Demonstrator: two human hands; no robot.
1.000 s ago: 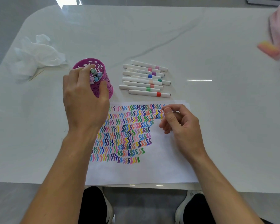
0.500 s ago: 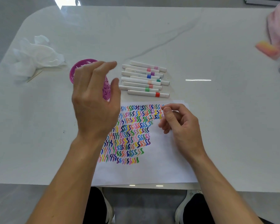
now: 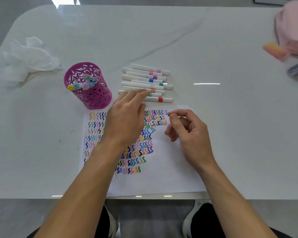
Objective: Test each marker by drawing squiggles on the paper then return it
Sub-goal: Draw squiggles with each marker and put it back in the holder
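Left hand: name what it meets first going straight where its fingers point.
The row of white markers: the left hand has its fingertips already at the salmon-banded marker, though contact is unclear.

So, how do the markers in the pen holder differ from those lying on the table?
The pen-holder markers stand on end, showing only coloured cap ends; the table markers lie flat, white barrels visible. The left hand reaches only the table markers. Both groups look capped.

Before you: a glossy white surface (image 3: 213, 48), marble-patterned with faint grey veining, far-left corner rounded. A bright light streak (image 3: 206, 83) reflects on it. Grey floor (image 3: 153, 219) shows below its near edge.
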